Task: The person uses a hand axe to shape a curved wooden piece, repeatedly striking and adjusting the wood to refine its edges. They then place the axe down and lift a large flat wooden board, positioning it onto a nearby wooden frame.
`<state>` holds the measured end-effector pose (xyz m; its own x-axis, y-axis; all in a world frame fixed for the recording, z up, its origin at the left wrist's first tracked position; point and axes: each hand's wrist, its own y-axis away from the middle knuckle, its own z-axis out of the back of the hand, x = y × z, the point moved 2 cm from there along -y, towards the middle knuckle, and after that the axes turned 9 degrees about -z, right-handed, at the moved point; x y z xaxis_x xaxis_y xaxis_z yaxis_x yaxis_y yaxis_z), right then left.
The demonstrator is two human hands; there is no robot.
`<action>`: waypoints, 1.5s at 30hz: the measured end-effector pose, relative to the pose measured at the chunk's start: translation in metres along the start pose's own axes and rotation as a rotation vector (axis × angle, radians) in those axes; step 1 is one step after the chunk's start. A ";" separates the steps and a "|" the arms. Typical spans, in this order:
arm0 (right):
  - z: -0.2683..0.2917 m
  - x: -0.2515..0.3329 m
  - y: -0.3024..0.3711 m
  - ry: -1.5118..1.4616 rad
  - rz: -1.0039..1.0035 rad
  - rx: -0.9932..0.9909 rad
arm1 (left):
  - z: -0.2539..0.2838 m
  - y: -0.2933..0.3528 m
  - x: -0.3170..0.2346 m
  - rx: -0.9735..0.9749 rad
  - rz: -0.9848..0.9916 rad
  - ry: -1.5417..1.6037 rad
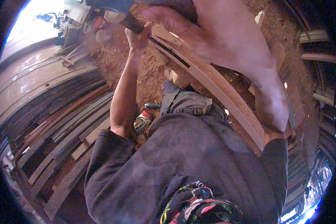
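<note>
My left hand (138, 37) is closed around a dark, round handle (132, 24), which has a tan, rounded end. Beside that end, a bulky black object (110, 4) is cut off by the upper edge; its kind is unclear. Below and right of the hand runs a long wooden beam (227, 99) with a narrow dark slot cut in it, bent by the lens. My right arm (235, 41) reaches across the beam toward the upper edge, smeared by motion. I cannot make out the right hand's fingers or what they hold.
A power tool (143, 119) with a red band lies by my left elbow. Long boards (69, 136) are stacked at left, and more timber (319, 56) is at right. A red bucket (98, 22) and a pale container (103, 36) stand on the shaving-covered ground (112, 61).
</note>
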<state>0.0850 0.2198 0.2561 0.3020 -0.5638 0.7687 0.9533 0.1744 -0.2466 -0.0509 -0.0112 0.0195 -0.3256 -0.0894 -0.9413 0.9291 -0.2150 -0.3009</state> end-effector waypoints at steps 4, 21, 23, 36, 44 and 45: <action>0.017 0.032 -0.021 -0.066 -0.301 0.291 | 0.006 0.013 0.018 0.055 -0.092 -0.024; -0.035 -0.043 0.036 0.095 -0.193 -0.115 | -0.006 0.011 -0.007 -0.108 -0.080 0.151; -0.011 -0.026 0.037 0.004 -0.163 -0.091 | -0.009 0.016 -0.007 -0.049 -0.075 0.120; 0.035 -0.003 0.001 -0.091 -0.316 0.368 | -0.026 0.046 0.003 0.066 -0.091 -0.090; -0.055 -0.061 0.015 0.339 -0.071 0.031 | -0.033 0.056 0.008 0.051 -0.078 -0.079; -0.051 -0.054 0.016 0.311 -0.059 -0.025 | -0.034 0.052 0.007 0.051 -0.082 -0.078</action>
<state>0.0839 0.2115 0.1806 0.2268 -0.7927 0.5658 0.9675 0.1165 -0.2246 0.0007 0.0102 -0.0082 -0.4146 -0.1446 -0.8985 0.8894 -0.2734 -0.3664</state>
